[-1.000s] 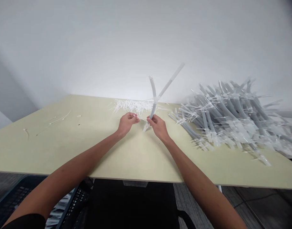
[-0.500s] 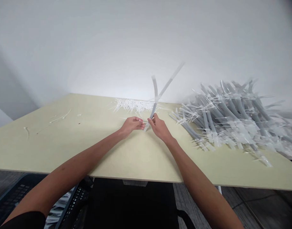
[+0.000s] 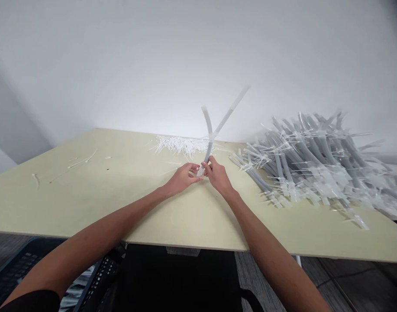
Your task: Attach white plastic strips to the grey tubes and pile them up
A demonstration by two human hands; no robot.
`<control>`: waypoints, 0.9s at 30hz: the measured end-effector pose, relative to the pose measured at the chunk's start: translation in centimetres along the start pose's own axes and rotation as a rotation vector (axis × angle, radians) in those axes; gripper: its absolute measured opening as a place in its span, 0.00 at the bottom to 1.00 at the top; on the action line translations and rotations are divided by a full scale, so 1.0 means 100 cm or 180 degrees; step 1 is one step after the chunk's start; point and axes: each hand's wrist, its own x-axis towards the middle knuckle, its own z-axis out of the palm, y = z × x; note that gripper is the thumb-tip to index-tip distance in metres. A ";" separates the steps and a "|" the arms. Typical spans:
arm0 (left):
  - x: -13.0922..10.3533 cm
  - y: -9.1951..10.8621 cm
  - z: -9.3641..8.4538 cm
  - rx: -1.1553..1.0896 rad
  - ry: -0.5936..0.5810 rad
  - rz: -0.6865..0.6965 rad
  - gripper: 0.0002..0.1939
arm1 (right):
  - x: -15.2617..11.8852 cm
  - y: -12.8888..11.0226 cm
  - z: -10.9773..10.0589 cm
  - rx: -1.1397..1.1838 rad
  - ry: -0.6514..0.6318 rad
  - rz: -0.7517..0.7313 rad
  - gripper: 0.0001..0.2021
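A Y-shaped piece of grey tubing (image 3: 209, 150) stands nearly upright, its two branches pointing up and away. My right hand (image 3: 217, 175) is closed round its lower leg. Below those fingers shows the leg's clear, whitish end (image 3: 201, 171), partly hidden by both hands. Beside this end is my left hand (image 3: 184, 177), thumb and fingers apart, the thumb tip close to it; whether they touch I cannot tell. Thin white strips, apparently cable ties (image 3: 175, 164), show just behind the left hand.
White cable ties lie in a heap (image 3: 179, 145) at the table's back edge. Many similar tube pieces are piled (image 3: 315, 156) at the right. A few loose ties (image 3: 83, 161) lie at the left. A dark blue basket (image 3: 97, 277) stands below the table's front edge.
My left hand has moved slightly right, and its thumb and fingers have spread apart. The tubing's left branch has swung a little to the left. My right hand keeps its hold.
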 end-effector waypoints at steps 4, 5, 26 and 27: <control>-0.003 0.002 0.005 0.0253 -0.0067 0.0061 0.28 | 0.000 -0.001 0.001 0.0160 -0.0008 0.0087 0.12; -0.003 0.002 0.006 0.0302 -0.0033 0.0065 0.28 | 0.000 -0.001 0.001 0.0175 -0.0008 0.0112 0.12; 0.015 -0.016 0.005 -0.0262 0.0420 -0.0539 0.10 | 0.002 -0.003 0.013 0.0641 0.0254 0.0049 0.14; 0.016 -0.017 0.005 -0.0347 0.0390 -0.0565 0.10 | 0.002 -0.003 0.014 0.0899 0.0165 0.0097 0.14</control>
